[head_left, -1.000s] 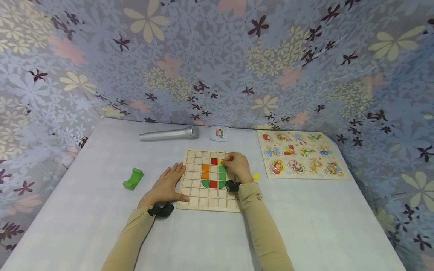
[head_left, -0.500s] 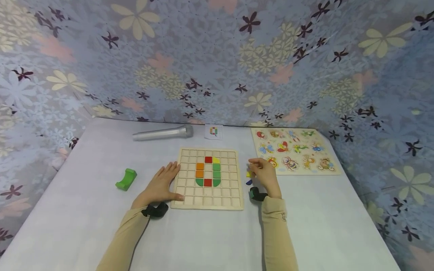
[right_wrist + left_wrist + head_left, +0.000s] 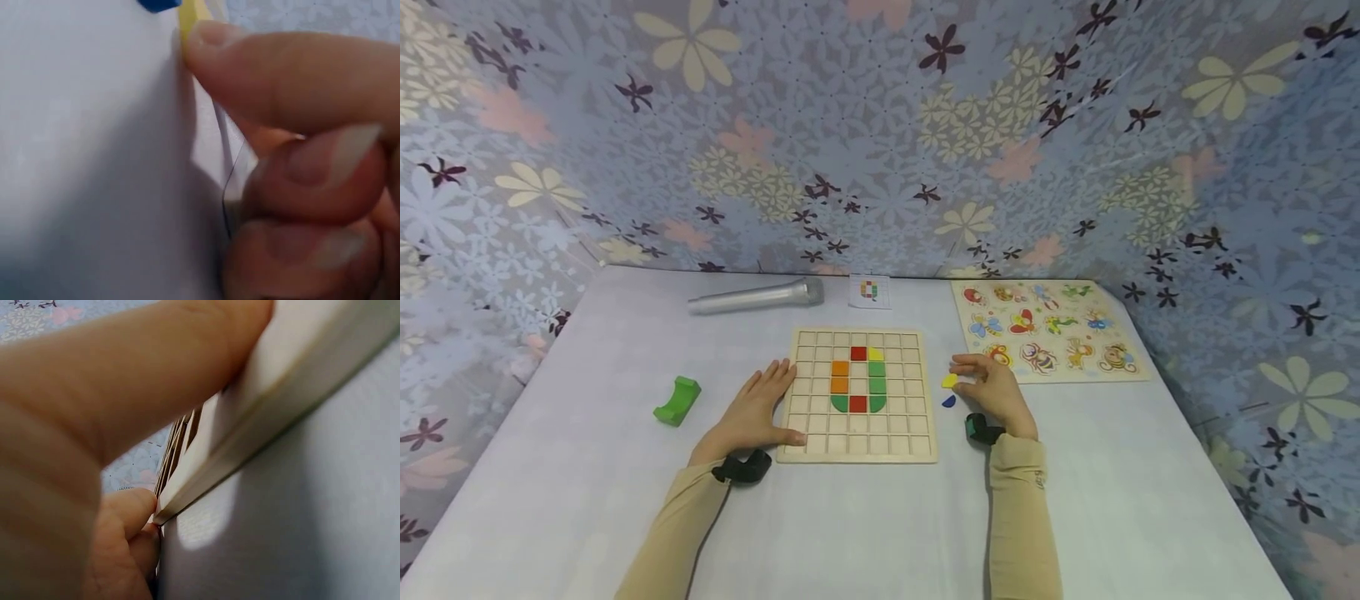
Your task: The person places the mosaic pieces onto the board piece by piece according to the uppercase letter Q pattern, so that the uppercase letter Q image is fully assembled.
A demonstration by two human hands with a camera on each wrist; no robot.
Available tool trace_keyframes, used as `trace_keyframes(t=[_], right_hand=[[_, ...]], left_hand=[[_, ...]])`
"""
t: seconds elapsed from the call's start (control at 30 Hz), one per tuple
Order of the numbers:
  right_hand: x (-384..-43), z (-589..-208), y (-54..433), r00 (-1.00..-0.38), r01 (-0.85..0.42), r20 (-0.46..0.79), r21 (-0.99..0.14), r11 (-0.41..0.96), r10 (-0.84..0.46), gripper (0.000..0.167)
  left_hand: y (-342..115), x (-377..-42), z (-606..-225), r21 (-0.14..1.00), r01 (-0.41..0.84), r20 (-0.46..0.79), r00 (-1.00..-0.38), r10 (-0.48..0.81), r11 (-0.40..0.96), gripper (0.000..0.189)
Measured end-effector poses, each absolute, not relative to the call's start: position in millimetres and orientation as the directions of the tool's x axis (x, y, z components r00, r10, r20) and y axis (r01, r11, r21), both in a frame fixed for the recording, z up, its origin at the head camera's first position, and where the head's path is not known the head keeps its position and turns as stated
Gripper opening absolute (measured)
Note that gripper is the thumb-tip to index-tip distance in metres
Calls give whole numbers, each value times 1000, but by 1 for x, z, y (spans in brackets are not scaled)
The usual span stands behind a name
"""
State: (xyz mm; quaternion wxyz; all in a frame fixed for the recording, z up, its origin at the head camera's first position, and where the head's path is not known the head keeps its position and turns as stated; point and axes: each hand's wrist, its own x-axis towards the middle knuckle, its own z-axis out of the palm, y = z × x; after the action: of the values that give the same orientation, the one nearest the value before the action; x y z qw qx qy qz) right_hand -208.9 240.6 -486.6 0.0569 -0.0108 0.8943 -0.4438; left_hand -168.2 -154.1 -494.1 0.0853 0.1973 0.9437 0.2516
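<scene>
In the head view, a square wooden grid board (image 3: pixel 898 433) bears a ring of red, orange, yellow and green tiles. My left hand (image 3: pixel 757 412) lies spread along its left side, thumb on the lower left corner and fingers at the left edge. The left wrist view shows that thumb (image 3: pixel 162 369) over the rim. My right hand (image 3: pixel 995 390) is at a yellow tile (image 3: pixel 950 381) lying right of the board. Its thumb tip (image 3: pixel 215 44) touches the tile in the right wrist view; the index finger appears slightly apart. Close by lies a blue half-round tile (image 3: pixel 949 402).
A small pattern card (image 3: pixel 869 292) lies behind the board. Left of it is a silver microphone (image 3: pixel 756 297). A green arch block (image 3: pixel 677 402) rests at the left, and a wooden insect puzzle (image 3: pixel 1052 333) at the right rear. A floral cloth (image 3: pixel 850 150) hangs behind the table.
My right hand has left a yellow tile at the ring's upper right corner and moved right to the loose yellow tile. The left hand stays on the board. The view has shifted slightly.
</scene>
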Motion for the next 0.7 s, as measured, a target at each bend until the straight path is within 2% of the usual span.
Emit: trace_keyframes(t=[0.17, 0.33, 0.5, 0.6, 0.7], right_hand=[[-210, -484, 230, -996, 5, -65, -742, 671, -64, 34], [-210, -485, 221, -998, 44, -65, -726, 686, -5, 22], [-221, -485, 197, -994, 114, -92, -830, 546, 67, 27], [-232, -478, 182, -995, 100, -84, -875, 474, 55, 26], [-243, -471, 168, -998, 67, -68, -883, 465, 14, 24]], left_hand=[[-154, -168, -493, 508, 329, -62, -908, 415, 796, 115], [-153, -170, -494, 509, 341, -66, -900, 432, 790, 115], [-156, -169, -492, 521, 342, -56, -901, 431, 782, 117], [-158, -168, -492, 544, 352, -29, -899, 437, 762, 118], [-158, -166, -493, 568, 365, 0, -896, 443, 738, 120]])
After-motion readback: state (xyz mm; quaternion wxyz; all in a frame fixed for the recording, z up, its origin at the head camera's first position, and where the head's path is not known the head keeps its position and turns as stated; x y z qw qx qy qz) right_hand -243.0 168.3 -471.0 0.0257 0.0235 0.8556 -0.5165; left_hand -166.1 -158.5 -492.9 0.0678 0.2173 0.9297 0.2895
